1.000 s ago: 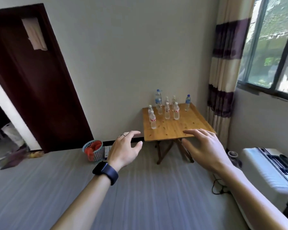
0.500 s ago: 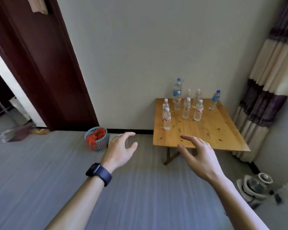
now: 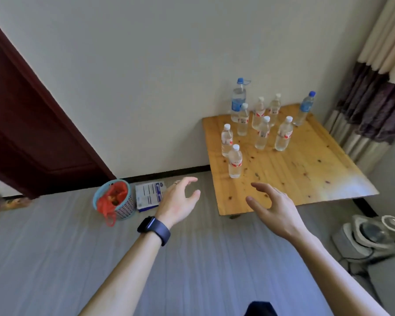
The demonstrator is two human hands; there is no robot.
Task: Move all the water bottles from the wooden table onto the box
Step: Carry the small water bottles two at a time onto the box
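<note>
Several clear water bottles stand upright on the wooden table (image 3: 306,179) against the wall. The nearest bottle (image 3: 235,161) has a white cap and red label. A tall blue-labelled bottle (image 3: 237,100) stands at the back, and a smaller blue-capped one (image 3: 304,108) at the back right. My left hand (image 3: 179,201), with a dark watch on the wrist, hovers open just left of the table's near corner. My right hand (image 3: 271,206) is open over the table's front edge, short of the nearest bottle. Neither hand holds anything. No box is clearly in view.
A blue basket (image 3: 114,201) with a red bag stands on the floor by the wall, a flat printed packet (image 3: 148,196) next to it. A dark door (image 3: 32,124) is at left, a striped curtain (image 3: 374,99) at right, a grey appliance (image 3: 372,233) on the floor at right.
The view has come closer to the table and tilted down. Both hands have advanced toward the table's front edge, still open and empty.
</note>
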